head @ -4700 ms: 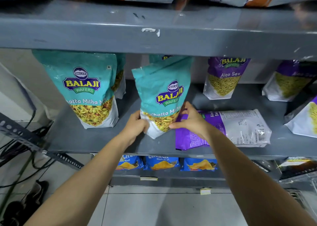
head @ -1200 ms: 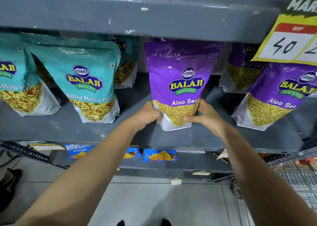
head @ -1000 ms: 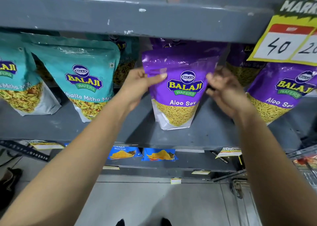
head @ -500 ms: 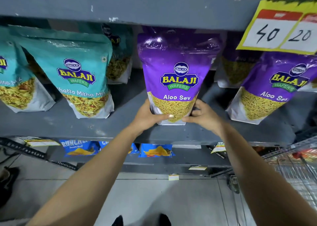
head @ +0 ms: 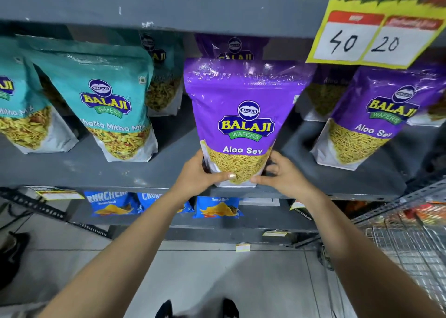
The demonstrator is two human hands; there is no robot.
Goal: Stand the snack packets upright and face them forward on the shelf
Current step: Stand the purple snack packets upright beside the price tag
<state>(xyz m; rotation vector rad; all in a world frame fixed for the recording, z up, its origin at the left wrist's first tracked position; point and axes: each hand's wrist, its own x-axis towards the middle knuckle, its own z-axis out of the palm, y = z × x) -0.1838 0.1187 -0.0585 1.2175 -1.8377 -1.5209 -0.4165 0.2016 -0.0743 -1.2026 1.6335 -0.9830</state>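
Both hands are on it: the glossy purple Aloo Sev pouch [head: 243, 114] stands upright at the very front lip of the grey metal shelf [head: 169, 172], label square to the camera. The left hand [head: 198, 175] cups the pouch's lower left corner, thumb laid flat across the white base. The right hand [head: 282, 175] wraps the lower right corner, thumb touching the bottom front, fingers curled round the side. So it's pinched from 2 sides, low down.

To the left, a clear strip of bare shelf, then the teal Khatta Mitha Mix pouch [head: 113, 105], upright and leaning slightly, set further back from the edge. To the right, another gap of grey shelf before a second purple Aloo Sev pouch [head: 371, 119], tilted to the right. Behind the held pouch, more purple and teal packs sit deep in the shelf.

Overhead, the pouch top tucks just under the upper shelf edge. A yellow price card [head: 376, 40] marked 40 and 20 hangs at upper right. Blue chip packets [head: 217, 207] lie on the shelf below.
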